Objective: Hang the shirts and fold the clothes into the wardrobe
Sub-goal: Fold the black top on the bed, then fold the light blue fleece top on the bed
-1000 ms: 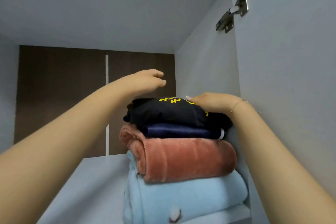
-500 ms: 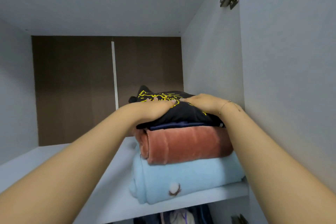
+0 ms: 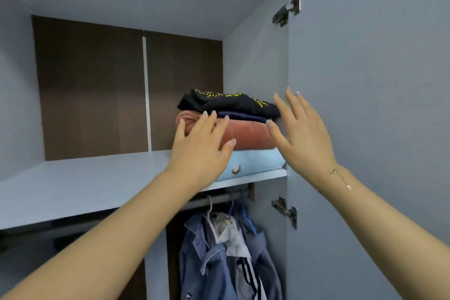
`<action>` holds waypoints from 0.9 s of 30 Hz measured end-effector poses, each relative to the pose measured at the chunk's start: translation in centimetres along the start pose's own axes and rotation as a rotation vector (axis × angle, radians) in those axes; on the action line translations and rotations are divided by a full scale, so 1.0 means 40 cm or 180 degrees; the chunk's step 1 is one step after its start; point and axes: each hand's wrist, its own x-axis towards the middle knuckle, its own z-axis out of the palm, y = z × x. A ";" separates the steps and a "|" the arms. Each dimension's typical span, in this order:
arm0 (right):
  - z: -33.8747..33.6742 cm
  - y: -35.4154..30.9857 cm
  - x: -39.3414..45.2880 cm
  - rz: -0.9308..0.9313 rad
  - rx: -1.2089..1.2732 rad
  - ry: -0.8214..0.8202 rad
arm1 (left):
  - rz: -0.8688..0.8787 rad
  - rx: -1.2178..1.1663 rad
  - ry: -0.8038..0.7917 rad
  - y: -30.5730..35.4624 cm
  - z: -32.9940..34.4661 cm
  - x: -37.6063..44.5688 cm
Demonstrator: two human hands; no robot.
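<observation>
Pulling back from the folded black T-shirt with yellow print, both hands — left hand, right hand — now hover spread and empty; the shirt tops the stack on the pale grey wardrobe shelf — likely stowed.

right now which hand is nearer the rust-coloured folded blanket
Left. The left hand overlaps the rust blanket's left front; the right hand is raised off its right end.

Black folded shirt with yellow print tops a navy garment, a rust-orange blanket and a pale blue one. Grey-blue wardrobe shelf, dark brown back panel. Blue denim shirts hang below.
</observation>
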 end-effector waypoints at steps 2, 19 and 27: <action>-0.043 -0.048 -0.116 0.0095 -0.0291 0.0124 | 0.0160 0.0177 0.0068 0.013 0.003 -0.114; -0.643 0.052 -0.875 0.1063 -0.1809 -0.0645 | 0.1680 -0.1008 0.0440 0.580 -0.086 -0.600; -1.095 0.289 -1.344 0.2158 -0.2557 -0.0940 | 0.2522 -0.1996 0.0165 1.242 -0.183 -0.821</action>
